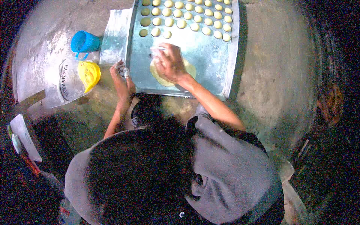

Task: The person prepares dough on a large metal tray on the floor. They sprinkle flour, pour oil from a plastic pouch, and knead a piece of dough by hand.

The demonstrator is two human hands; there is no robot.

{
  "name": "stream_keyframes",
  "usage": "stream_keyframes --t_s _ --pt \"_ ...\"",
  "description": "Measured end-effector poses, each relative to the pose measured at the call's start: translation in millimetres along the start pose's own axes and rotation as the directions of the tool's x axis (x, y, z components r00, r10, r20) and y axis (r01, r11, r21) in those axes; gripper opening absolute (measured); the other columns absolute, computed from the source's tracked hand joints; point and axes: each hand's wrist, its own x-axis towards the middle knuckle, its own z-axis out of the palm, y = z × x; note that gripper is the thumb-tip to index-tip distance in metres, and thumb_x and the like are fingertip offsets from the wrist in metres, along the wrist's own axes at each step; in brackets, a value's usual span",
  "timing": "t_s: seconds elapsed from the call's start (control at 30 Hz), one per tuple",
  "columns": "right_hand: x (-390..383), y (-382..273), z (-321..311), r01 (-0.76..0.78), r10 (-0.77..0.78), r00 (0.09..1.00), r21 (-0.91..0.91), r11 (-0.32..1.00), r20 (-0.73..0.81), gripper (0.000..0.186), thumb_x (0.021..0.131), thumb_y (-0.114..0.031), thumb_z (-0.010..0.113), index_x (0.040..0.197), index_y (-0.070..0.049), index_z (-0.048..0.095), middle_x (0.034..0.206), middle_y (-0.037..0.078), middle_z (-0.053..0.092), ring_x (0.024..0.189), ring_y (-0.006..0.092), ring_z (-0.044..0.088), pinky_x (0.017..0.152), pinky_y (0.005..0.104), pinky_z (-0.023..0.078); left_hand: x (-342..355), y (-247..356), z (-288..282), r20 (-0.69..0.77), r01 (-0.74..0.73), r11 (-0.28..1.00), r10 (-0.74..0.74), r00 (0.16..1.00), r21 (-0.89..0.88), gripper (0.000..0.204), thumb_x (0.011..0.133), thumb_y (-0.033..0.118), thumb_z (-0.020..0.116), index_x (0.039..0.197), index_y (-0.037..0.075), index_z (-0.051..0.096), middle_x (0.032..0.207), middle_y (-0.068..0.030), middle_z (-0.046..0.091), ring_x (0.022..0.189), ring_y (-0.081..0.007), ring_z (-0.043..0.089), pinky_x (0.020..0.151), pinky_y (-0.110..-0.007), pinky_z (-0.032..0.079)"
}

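Observation:
A flat, pale yellow round of dough [161, 78] lies near the front of a metal tray [210, 63]. Over it is my right hand [170, 64], its fingers smeared by motion. Something whitish shows at those fingertips, too blurred to name. Several rows of small round dough balls [181, 24] sit across the far part of the tray. At the tray's left edge, my left hand [122, 77] has its fingers curled in, with a whitish, floury patch at them. What it holds, if anything, I cannot make out.
Left of the tray stand a blue plastic mug [90, 42] and a crumpled yellow plastic bag [89, 75]. A pale, flour-dusted sheet [114, 41] lies against the tray's left side. A clear bottle [68, 212] shows at the lower left.

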Motion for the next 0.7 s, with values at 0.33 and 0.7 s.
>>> stream_keyframes --t_s 0.33,0.7 --pt "-48 3 -63 -0.431 0.494 0.839 -0.275 0.859 0.228 0.048 0.085 -0.031 0.071 0.120 -0.002 0.056 0.117 0.021 0.050 0.108 0.0399 0.052 0.091 0.0504 0.043 -2 3 3 0.028 0.038 0.996 -0.036 0.999 -0.084 0.053 0.080 -0.006 0.047 0.133 0.000 0.047 0.129 -0.0204 0.046 0.126 -0.0354 0.044 0.108 -0.043 0.035" --pt "-42 15 -56 -0.579 0.620 0.764 -0.234 0.781 0.178 0.055 0.076 -0.038 0.079 0.116 -0.006 0.059 0.117 0.021 0.051 0.113 0.0396 0.050 0.094 0.0526 0.041 10 20 -5 0.128 -0.138 0.984 0.123 0.984 0.116 0.062 0.067 -0.011 0.049 0.126 0.005 0.057 0.134 -0.0188 0.049 0.128 -0.0384 0.043 0.111 -0.045 0.034"
